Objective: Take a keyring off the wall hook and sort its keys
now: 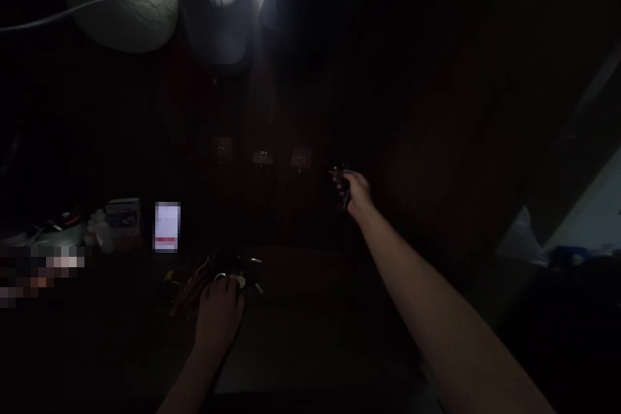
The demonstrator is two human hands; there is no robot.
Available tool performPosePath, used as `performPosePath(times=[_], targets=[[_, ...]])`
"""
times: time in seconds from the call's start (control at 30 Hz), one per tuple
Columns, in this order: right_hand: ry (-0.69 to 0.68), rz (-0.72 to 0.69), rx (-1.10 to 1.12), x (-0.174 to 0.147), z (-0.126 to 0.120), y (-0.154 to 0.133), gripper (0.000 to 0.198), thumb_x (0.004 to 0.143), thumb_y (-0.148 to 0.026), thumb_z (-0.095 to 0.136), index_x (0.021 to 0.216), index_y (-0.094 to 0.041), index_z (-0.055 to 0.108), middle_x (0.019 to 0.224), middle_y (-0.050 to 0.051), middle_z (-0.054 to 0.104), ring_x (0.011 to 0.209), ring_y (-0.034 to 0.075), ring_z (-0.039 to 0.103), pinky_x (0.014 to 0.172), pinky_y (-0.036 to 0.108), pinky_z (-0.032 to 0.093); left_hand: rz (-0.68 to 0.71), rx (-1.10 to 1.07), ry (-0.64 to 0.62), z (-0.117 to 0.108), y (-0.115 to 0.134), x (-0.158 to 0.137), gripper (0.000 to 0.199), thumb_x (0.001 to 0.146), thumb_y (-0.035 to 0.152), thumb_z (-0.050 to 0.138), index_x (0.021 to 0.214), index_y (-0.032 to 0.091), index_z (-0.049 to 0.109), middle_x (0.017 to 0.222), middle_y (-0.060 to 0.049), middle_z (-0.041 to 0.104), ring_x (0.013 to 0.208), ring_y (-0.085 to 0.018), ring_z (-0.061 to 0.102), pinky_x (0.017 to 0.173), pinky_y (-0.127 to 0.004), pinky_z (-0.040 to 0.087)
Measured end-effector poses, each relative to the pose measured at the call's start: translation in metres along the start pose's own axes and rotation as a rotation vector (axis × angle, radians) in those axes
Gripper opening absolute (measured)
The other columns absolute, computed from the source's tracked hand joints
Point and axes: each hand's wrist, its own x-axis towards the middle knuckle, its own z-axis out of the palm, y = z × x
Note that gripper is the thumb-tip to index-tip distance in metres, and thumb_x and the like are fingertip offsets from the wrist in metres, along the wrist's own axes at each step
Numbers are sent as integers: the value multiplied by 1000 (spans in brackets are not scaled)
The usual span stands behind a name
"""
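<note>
A: What are the right fingers doing?

B: The right hand (pixel 356 193) is raised toward the dark wall, fingers pinched together on a small bunch of keys (pixel 340 182). The bunch is dim, so I cannot count the keys. It hangs just right of a row of three small wall hooks (pixel 262 158), near the last one but apart from it.

A: And the left?

B: The left hand (pixel 219 312) lies palm down on the dark table (pixel 310 336), fingers loosely curled over a heap of keys and tags (pixel 228 272). Whether they actually clamp anything, I cannot tell; the fingertips touch the heap, with a pale round tag showing right by them.

A: Anything further out?

B: Left of the heap stands a small white card (pixel 167 226), and beside that a little box (pixel 123 215). Above, at the top of the view, two hats hang: a pale green brimmed hat (pixel 121 10) and a white hat (pixel 223 13), with a thin cord (pixel 72 10) crossing the green one.
</note>
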Motion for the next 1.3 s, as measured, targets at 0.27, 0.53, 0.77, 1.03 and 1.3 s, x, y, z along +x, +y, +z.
performPosePath(times=[0.27,0.53,0.77,1.03,1.3], targets=[[-433,223,-304,-124,26,131,20,65,-17,56,85,-19,58,54,-6,59,48,11,55,46,20,41,-7,-35,13,2,0,0,25,84,18,40,103,15,56,100,-10,60,96,-24,54,86,-37,35],[-503,-147,-798,-169,-10,150,30,81,-26,41,107,-24,56,90,2,66,82,17,62,76,28,46,-16,-43,21,12,-2,1,29,81,13,43,107,15,55,103,-10,60,101,-24,52,92,-39,33],[-686,-222,-1053,-187,-102,148,35,83,-32,42,115,-24,54,120,5,58,112,21,52,98,38,38,9,-54,3,7,-1,2,23,82,16,43,97,19,60,96,-7,60,96,-23,53,90,-40,35],[-712,-278,-1308,-189,-116,147,39,86,-37,37,116,-21,56,129,9,51,121,24,45,102,42,35,75,-134,46,9,-1,0,20,85,20,41,91,20,60,98,-5,63,99,-22,53,94,-42,33],[-740,-263,-1303,-183,-117,153,43,85,-43,36,118,-22,55,131,8,50,122,24,44,102,43,36,68,-115,46,12,-2,1,17,83,20,45,92,20,59,100,-6,62,97,-22,54,93,-43,34]])
